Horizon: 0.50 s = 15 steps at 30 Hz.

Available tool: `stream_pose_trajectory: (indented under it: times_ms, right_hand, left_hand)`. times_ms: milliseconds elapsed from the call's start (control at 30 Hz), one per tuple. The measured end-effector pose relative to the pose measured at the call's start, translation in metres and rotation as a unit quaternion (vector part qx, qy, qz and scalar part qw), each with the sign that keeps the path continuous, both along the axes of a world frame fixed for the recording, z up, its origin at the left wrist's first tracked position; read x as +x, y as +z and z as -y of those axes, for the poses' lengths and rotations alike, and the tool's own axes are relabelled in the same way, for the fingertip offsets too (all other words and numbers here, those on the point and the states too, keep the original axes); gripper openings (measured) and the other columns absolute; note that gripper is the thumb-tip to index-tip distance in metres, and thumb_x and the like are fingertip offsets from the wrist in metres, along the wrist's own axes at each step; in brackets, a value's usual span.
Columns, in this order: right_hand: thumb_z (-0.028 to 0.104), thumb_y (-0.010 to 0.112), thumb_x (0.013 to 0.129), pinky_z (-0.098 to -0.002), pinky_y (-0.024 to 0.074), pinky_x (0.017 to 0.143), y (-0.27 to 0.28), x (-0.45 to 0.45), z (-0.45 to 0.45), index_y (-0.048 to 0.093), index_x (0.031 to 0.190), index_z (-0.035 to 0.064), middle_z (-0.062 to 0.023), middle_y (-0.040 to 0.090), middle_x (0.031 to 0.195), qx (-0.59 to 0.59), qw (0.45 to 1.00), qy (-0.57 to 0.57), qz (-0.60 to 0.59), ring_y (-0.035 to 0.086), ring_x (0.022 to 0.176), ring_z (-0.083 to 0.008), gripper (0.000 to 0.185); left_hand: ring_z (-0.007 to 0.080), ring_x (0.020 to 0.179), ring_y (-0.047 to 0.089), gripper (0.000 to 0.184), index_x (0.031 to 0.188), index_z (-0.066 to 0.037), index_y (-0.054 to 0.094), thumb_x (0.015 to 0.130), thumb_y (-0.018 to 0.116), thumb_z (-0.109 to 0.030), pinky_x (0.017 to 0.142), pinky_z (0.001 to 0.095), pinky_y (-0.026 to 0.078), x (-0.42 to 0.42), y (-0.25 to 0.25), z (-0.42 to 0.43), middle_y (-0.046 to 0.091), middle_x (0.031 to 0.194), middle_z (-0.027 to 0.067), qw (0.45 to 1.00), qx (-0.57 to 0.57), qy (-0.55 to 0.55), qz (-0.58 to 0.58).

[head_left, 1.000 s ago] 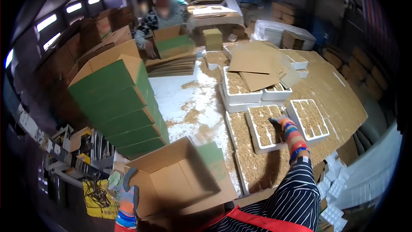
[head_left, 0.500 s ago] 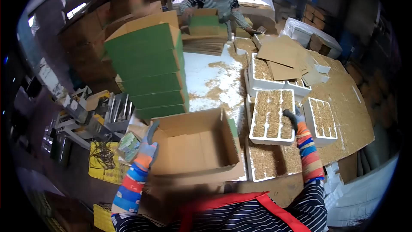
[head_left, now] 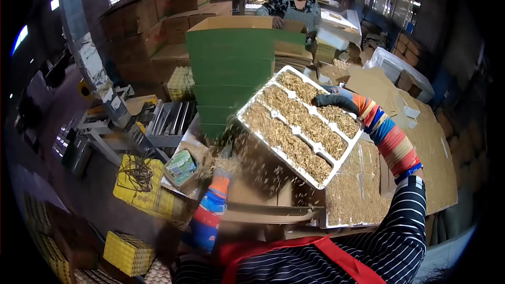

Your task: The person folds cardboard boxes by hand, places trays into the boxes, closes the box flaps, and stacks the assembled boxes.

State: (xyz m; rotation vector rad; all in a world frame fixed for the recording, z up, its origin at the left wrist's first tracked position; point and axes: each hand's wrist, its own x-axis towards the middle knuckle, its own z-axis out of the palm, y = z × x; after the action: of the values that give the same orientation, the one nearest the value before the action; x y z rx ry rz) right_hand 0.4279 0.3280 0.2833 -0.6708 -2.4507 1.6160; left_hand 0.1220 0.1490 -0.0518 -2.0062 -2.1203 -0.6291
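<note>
A white foam tray [head_left: 299, 129] filled with straw-coloured husks hangs tilted over an open cardboard box [head_left: 258, 192]. My right hand [head_left: 336, 102], in a dark-fingered glove, is closed on the tray's upper right rim, fingers over the husks. Loose husks spill from the tray's lower left side into the box. My left hand [head_left: 225, 165] is at the box's left side, near the falling husks. Blur and husks hide its fingers, so its grip does not show. Below the lifted tray lies another husk-filled tray [head_left: 355, 189].
A tall stack of green cardboard boxes [head_left: 231, 73] rises ahead. Beyond it stands a co-worker [head_left: 297, 8]. Flat cardboard sheets [head_left: 371, 87] lie at the right. Yellow egg trays [head_left: 139, 179] and a metal roller frame [head_left: 171, 121] are at the left.
The husk tray has moved left and up from the stack and tipped over the box, carried by my right hand. Husks now fall from it. My view has shifted left.
</note>
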Motion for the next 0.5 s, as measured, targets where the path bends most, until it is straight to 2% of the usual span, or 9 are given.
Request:
stream_pose_trajectory:
  times_ms: [33,100,200,267,300,367,400,433,500]
  right_hand:
    - [0.022,0.057,0.086,-0.0285,0.0426,0.091,-0.001,-0.003,-0.002,0.054,0.115,-0.001,-0.0096,0.057,0.114,-0.009,1.0,0.005,-0.029,0.053,0.105,-0.0164,0.037]
    - [0.025,0.058,0.085,-0.0282,0.0427,0.09,-0.015,-0.011,-0.003,0.054,0.113,0.0001,-0.0089,0.057,0.111,-0.017,0.997,0.004,-0.082,0.054,0.103,-0.0158,0.038]
    - [0.018,0.057,0.085,-0.0265,0.0421,0.09,-0.038,-0.018,0.032,0.054,0.114,-0.0015,-0.0067,0.058,0.111,-0.099,0.991,-0.027,-0.091,0.054,0.101,-0.0133,0.035]
    - [0.016,0.061,0.083,-0.0252,0.0435,0.086,-0.058,-0.013,0.024,0.053,0.115,-0.0009,-0.0065,0.058,0.11,-0.082,0.996,-0.002,-0.034,0.055,0.096,-0.012,0.037]
    - [0.015,0.062,0.082,-0.0253,0.0441,0.085,-0.052,-0.015,0.04,0.053,0.117,-0.0008,-0.0069,0.058,0.11,-0.086,0.996,0.009,-0.027,0.055,0.096,-0.0114,0.04]
    - [0.014,0.066,0.08,-0.0266,0.0453,0.083,-0.048,-0.019,0.054,0.049,0.122,-0.0004,-0.0079,0.061,0.106,-0.095,0.994,0.037,0.034,0.055,0.094,-0.0101,0.048]
    - [0.016,0.066,0.08,-0.0268,0.0465,0.083,-0.078,-0.015,0.022,0.043,0.127,-0.0007,-0.0084,0.062,0.104,-0.012,0.989,0.097,0.114,0.057,0.091,-0.0114,0.054]
    - [0.018,0.065,0.081,-0.0262,0.0473,0.081,-0.068,-0.03,0.039,0.042,0.127,-0.0016,-0.0084,0.063,0.103,-0.022,0.985,0.128,0.115,0.058,0.089,-0.0116,0.055]
    - [0.02,0.065,0.081,-0.0244,0.0489,0.077,-0.067,-0.05,0.058,0.04,0.127,-0.0034,-0.0088,0.063,0.103,-0.089,0.978,0.144,0.125,0.06,0.087,-0.012,0.057]
  left_hand:
    - [0.0336,0.115,0.041,0.045,0.129,-0.01,0.041,0.091,0.034,-0.034,0.097,0.0442,0.035,0.013,0.054,0.009,0.043,0.129,0.0138,0.965,0.009,-0.02,0.262]
    - [0.0323,0.109,0.046,0.042,0.126,-0.01,0.045,0.092,0.034,-0.032,0.094,0.0407,0.037,0.008,0.067,0.004,0.048,0.123,0.0144,0.991,-0.063,0.065,0.095]
    - [0.0313,0.106,0.049,0.038,0.124,-0.01,0.047,0.092,0.037,-0.027,0.092,0.0383,0.039,-0.001,0.059,0.02,0.051,0.119,0.0141,0.988,-0.006,0.014,0.157]
    - [0.0306,0.104,0.05,0.036,0.124,-0.01,0.049,0.092,0.038,-0.024,0.09,0.0368,0.04,-0.014,0.058,0.035,0.053,0.117,0.0139,0.982,0.033,-0.014,0.184]
    - [0.0292,0.102,0.052,0.034,0.124,-0.007,0.047,0.092,0.037,-0.015,0.088,0.0356,0.042,0.002,0.075,0.041,0.054,0.115,0.0129,0.943,0.107,-0.041,0.311]
    - [0.0234,0.1,0.054,0.034,0.124,-0.002,0.045,0.091,0.038,-0.007,0.085,0.0324,0.044,0.028,0.115,0.047,0.056,0.113,0.011,0.925,0.17,-0.054,0.334]
    - [0.0191,0.099,0.055,0.033,0.123,0.0,0.044,0.091,0.039,-0.007,0.084,0.0302,0.044,0.028,0.125,0.048,0.056,0.112,0.01,0.959,0.15,-0.041,0.238]
    - [0.0169,0.099,0.054,0.032,0.122,0.0,0.046,0.091,0.04,-0.008,0.083,0.0295,0.044,0.031,0.129,0.05,0.056,0.111,0.0084,0.961,0.133,-0.025,0.241]
    - [0.0174,0.074,0.061,0.04,0.127,-0.007,0.045,0.088,0.037,-0.002,0.063,0.0226,0.048,0.033,0.12,0.038,0.06,0.103,0.0143,0.905,0.216,-0.071,0.36]
